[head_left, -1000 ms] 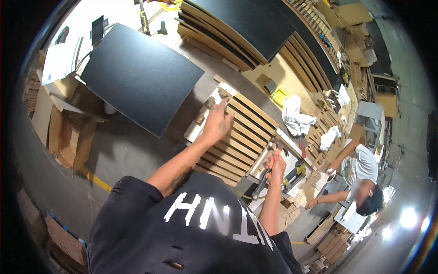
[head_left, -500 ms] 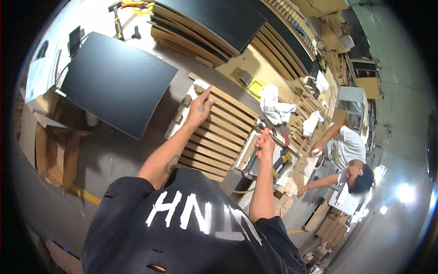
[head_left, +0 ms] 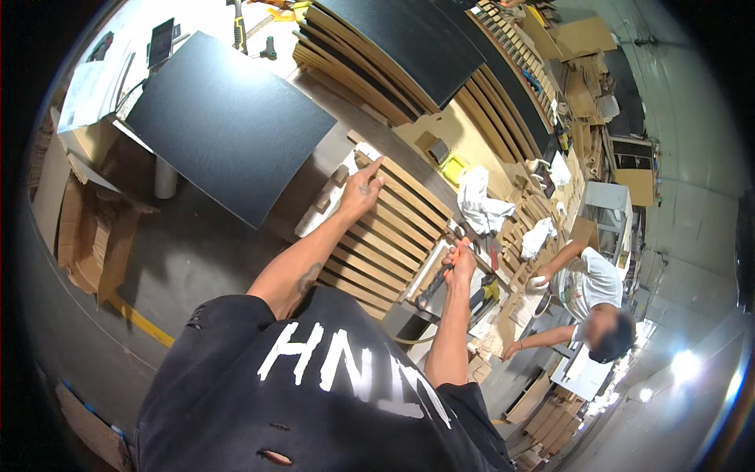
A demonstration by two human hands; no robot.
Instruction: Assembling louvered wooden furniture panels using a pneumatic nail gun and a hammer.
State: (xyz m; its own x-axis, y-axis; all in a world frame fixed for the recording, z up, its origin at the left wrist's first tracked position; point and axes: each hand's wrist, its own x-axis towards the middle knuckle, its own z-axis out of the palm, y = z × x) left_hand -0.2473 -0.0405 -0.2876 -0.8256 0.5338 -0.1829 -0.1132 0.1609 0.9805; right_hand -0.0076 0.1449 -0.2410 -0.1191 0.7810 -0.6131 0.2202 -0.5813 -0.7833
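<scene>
A panel of parallel wooden slats (head_left: 391,228) lies in front of me, dark gaps between its strips. My left hand (head_left: 362,195) rests on its far left end, index finger stretched along the outermost slat and thumb apart. Beside the panel's right end, my right hand (head_left: 461,263) is closed around an orange-handled tool (head_left: 451,257); its working end is too small to make out. White blocks or padding (head_left: 329,197) show under the panel's left end. A dark tool (head_left: 430,289) lies below my right hand.
A large black board (head_left: 232,130) sits at the left. Stacked black-faced boards (head_left: 377,59) stand at the far side. White cloths (head_left: 481,200), a yellow tray (head_left: 454,169) and wood pieces lie to the right. A co-worker (head_left: 594,291) stands at the right, and a cardboard box (head_left: 86,244) at the left.
The view has shifted, so the bench appears farther right and mostly lower. My right hand has come slightly nearer the panel's end, with the orange handle tilted differently. My left hand keeps its place.
</scene>
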